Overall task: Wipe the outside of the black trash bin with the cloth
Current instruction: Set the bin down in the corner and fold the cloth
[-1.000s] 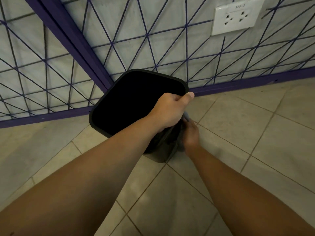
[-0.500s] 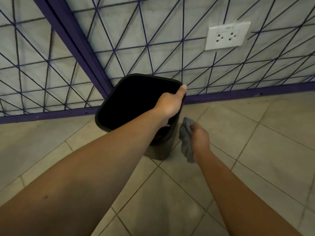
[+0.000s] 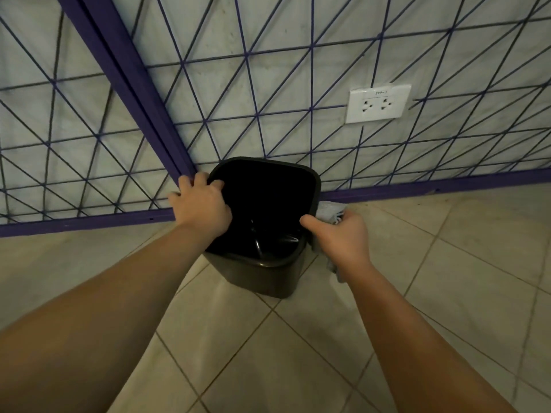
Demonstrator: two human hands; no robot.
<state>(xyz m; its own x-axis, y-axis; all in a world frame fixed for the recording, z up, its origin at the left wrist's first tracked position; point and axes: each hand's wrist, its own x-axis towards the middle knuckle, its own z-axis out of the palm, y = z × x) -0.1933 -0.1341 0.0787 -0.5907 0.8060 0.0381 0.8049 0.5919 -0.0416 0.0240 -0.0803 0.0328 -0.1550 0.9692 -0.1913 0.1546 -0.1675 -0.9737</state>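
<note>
The black trash bin (image 3: 262, 278) stands on the tiled floor against the wall, its open top facing me. My left hand (image 3: 201, 205) grips the bin's left rim, fingers curled over the edge. My right hand (image 3: 343, 238) presses a grey cloth (image 3: 329, 210) against the bin's right outer side, thumb resting at the rim. Part of the cloth hangs below my wrist; the rest is hidden behind my hand.
A wall with a purple line pattern (image 3: 268, 99) rises right behind the bin, with a thick purple beam (image 3: 128, 84) slanting down to its left corner. A white double socket (image 3: 377, 104) sits on the wall at upper right. Beige floor tiles (image 3: 268, 353) spread in front.
My left hand has shifted from the bin's right rim to its left rim. My right hand has brought the cloth up against the bin's right side. The bin now stands more upright.
</note>
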